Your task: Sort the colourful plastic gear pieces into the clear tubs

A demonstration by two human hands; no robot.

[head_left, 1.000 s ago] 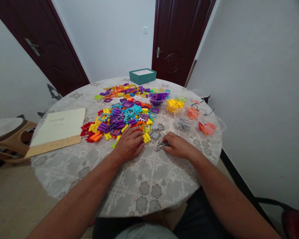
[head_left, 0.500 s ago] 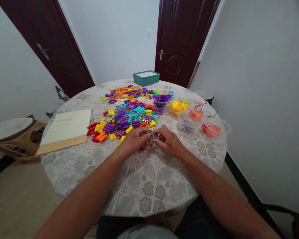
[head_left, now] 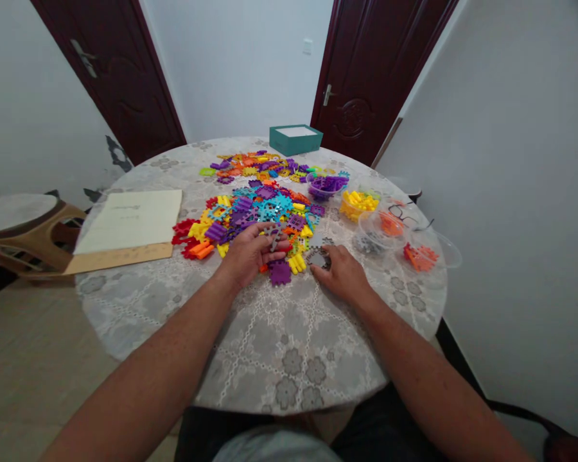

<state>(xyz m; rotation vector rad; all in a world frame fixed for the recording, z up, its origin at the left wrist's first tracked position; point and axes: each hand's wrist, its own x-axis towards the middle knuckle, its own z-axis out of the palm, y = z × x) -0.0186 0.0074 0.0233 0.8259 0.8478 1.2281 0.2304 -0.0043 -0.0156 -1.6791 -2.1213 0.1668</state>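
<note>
My left hand (head_left: 249, 255) is held palm-up over the near edge of the coloured pile, its thumb and fingers closed on a grey notched building piece (head_left: 273, 237). To the right, the thumb and fingers of my right hand (head_left: 343, 274) grip a flat grey toothed building tile (head_left: 319, 258) low over the cloth. Another grey tile (head_left: 320, 241) lies just behind it. Between my hands are a purple square tile (head_left: 280, 273) and yellow connector pieces (head_left: 297, 264). The mixed pile of building pieces (head_left: 243, 218) spreads behind my left hand.
Clear tubs stand to the right, with purple pieces (head_left: 326, 186), yellow pieces (head_left: 359, 204), grey pieces (head_left: 368, 243) and orange pieces (head_left: 420, 258). Eyeglasses (head_left: 411, 216) lie beside them. A green box (head_left: 296, 140) is at the back, paper sheets (head_left: 130, 221) at left. A second pile (head_left: 257, 165) lies farther back.
My hands, together on a grey piece before, have moved apart. My left hand keeps a grey piece, turned palm-up; my right hand has gone right to a grey tile. The view has shifted slightly.
</note>
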